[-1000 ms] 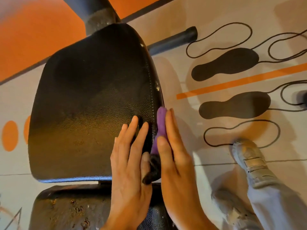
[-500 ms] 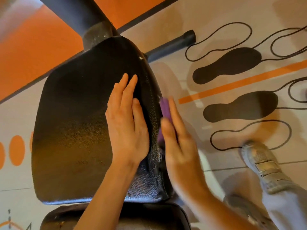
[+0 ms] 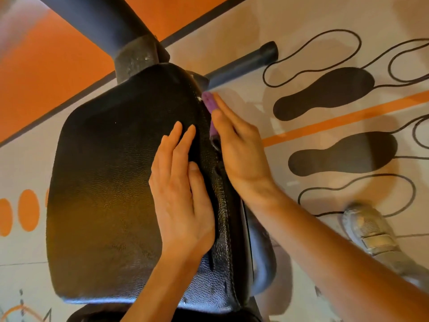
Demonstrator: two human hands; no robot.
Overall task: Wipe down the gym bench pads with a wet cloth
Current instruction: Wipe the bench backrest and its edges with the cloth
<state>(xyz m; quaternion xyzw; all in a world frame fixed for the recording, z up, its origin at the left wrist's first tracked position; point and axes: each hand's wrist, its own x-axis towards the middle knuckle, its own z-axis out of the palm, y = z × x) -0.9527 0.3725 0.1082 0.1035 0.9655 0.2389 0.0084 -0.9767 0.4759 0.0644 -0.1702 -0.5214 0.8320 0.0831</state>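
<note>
**Purple cloth pressed to the right edge of the bench pad**

The purple wet cloth sits against the right side edge of the black, grained-leather bench pad, near the pad's far end. The right hand presses it there with straight fingers laid flat along the pad's stitched side; the cloth shows past the fingertips and again as a thin strip beside the thumb. The left hand rests palm-down on the top of the pad, just beside the right edge, its fingers released and stretched out together, holding nothing.

The pad is mounted on a dark metal frame post at its far end, and a dark tube with a capped end lies on the floor beyond it. The pale floor carries orange panels, orange stripes and black footprint shapes with looping outlines. A grey shoe stands at lower right.
</note>
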